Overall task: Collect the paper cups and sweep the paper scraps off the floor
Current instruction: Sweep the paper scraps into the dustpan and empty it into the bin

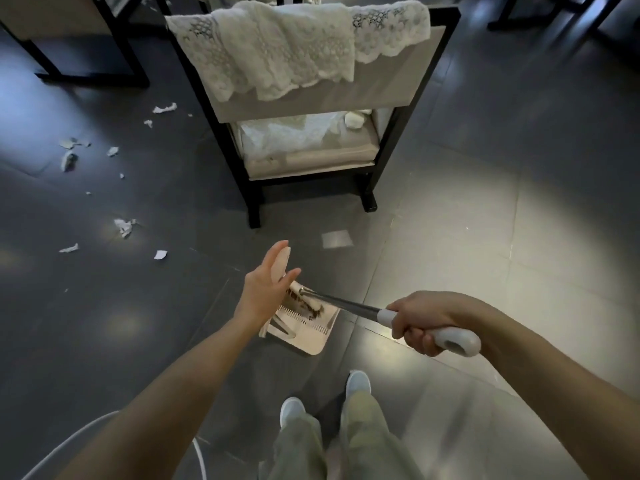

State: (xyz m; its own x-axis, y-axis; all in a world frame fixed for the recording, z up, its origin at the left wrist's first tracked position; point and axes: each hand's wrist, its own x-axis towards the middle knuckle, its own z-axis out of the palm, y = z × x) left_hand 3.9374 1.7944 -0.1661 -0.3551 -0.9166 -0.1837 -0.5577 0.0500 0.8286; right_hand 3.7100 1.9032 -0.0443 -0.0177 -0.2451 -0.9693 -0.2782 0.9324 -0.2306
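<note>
Lace cloth (284,50) over black-framed chair (311,100)

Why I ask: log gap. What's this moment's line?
right grip holds broom | left grip open at dustpan handle | paper scraps on floor

Left hand (266,289) flat, right hand (423,323) fisted.
</note>
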